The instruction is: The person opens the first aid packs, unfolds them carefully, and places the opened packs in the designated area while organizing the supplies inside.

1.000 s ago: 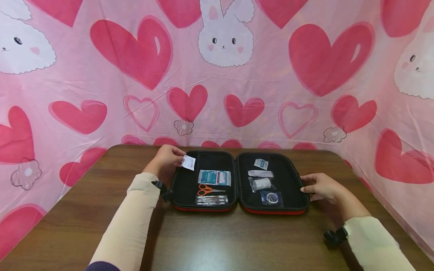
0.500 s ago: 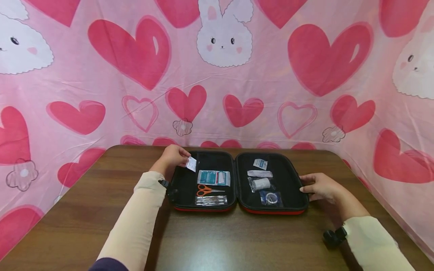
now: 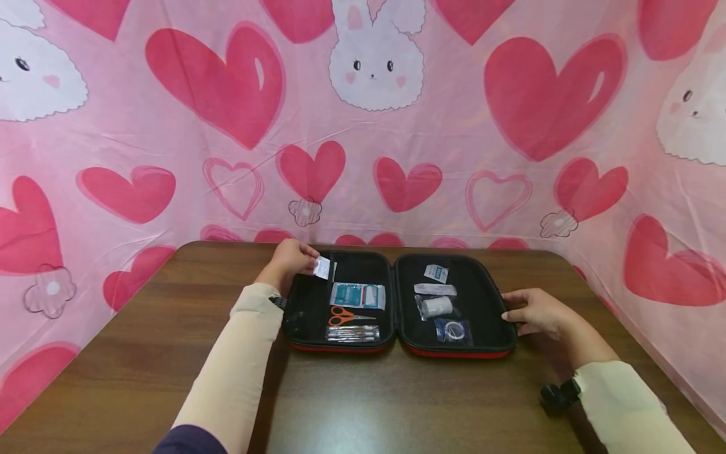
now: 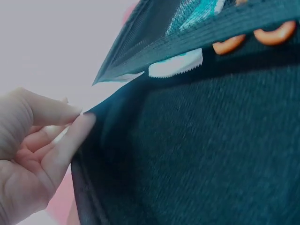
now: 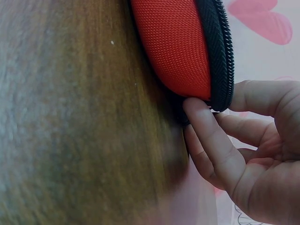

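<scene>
An unzipped first-aid case (image 3: 308, 315), black inside and red outside, lies spread on the table. Over its left half, my left hand (image 3: 292, 258) pinches a small white packet (image 3: 322, 267) between thumb and finger. The left wrist view has that packet's far end at the edge of a mesh pocket (image 4: 206, 35), where a second white packet (image 4: 176, 64) with a serrated edge pokes out. My right hand (image 3: 535, 313) grips the outer rim of the right half, thumb over the zipper (image 5: 227, 61) and fingers below the red shell (image 5: 173, 47).
In the left half lie a teal packet (image 3: 357, 296), orange-handled scissors (image 3: 341, 316) and a packet of thin sticks (image 3: 353, 334). The right half carries a white roll (image 3: 437, 306), a tape ring (image 3: 454, 330) and flat packets. A heart-print cloth (image 3: 363, 139) hangs behind the table (image 3: 363, 403).
My left hand has moved rightward with the white packet, from the case's left edge to the mesh pocket's edge. The right hand has stayed on the rim.
</scene>
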`<control>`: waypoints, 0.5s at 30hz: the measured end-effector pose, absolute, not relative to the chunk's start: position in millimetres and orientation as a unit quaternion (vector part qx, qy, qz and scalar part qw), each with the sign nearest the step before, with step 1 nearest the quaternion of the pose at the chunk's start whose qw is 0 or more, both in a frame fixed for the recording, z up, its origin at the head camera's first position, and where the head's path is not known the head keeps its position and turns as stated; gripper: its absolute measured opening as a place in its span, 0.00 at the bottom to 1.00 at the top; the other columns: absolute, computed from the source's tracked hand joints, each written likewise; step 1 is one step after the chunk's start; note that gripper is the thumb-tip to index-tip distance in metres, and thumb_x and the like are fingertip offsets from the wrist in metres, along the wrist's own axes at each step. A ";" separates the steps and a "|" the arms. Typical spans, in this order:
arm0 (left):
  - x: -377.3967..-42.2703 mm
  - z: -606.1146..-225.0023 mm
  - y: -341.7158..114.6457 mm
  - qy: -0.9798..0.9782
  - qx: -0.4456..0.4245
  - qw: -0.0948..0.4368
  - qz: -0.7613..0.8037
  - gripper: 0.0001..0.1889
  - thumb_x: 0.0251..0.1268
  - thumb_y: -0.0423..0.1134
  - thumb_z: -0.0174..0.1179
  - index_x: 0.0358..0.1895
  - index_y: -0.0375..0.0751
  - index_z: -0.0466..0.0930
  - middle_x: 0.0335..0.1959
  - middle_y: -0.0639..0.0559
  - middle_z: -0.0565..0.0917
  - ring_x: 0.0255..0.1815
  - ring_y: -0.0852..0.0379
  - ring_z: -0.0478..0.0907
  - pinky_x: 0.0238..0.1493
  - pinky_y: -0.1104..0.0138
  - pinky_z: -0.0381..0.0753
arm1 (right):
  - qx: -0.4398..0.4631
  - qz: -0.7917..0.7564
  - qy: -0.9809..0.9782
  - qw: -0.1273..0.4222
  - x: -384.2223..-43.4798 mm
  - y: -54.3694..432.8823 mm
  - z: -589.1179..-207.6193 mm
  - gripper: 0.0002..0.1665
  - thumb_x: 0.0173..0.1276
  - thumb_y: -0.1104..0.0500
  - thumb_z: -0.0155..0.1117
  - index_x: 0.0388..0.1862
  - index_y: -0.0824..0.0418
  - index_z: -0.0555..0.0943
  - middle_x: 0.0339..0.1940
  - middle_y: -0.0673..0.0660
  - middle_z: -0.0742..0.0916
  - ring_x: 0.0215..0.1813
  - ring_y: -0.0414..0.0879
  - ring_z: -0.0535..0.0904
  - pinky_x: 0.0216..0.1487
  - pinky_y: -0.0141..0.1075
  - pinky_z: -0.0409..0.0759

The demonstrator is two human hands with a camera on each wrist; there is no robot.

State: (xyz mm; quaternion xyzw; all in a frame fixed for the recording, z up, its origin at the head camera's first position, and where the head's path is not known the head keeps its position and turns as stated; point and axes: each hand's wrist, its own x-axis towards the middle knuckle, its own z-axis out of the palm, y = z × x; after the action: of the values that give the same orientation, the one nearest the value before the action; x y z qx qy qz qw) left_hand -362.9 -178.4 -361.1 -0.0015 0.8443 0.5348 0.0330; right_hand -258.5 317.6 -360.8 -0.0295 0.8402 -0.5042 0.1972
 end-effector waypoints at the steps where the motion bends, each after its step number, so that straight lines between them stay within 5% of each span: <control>1: -362.9 -360.7 -176.9 0.840 -0.007 0.036 0.541 0.10 0.56 0.21 0.64 0.42 0.21 0.82 0.33 0.38 0.82 0.23 0.56 0.81 0.33 0.63 0.85 | -0.030 -0.505 0.840 0.197 -258.7 318.0 -361.0 0.38 0.66 0.70 0.63 0.67 0.85 0.57 0.61 0.80 0.69 0.41 0.50 0.83 0.44 0.49 0.84; 15: -364.4 -362.9 -157.5 0.858 -0.019 0.047 0.511 0.10 0.59 0.24 0.64 0.43 0.25 0.83 0.38 0.35 0.82 0.29 0.52 0.83 0.35 0.62 0.85 | -0.036 -0.509 0.837 0.197 -259.9 320.6 -362.9 0.38 0.66 0.70 0.63 0.68 0.84 0.58 0.58 0.77 0.74 0.41 0.50 0.83 0.43 0.49 0.84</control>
State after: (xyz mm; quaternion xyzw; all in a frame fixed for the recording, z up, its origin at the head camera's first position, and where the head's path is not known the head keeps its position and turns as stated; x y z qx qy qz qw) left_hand -364.4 -157.5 -362.9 -0.0192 0.8582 0.5107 0.0474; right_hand -259.9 320.6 -362.9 -0.0360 0.8371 -0.5090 0.1972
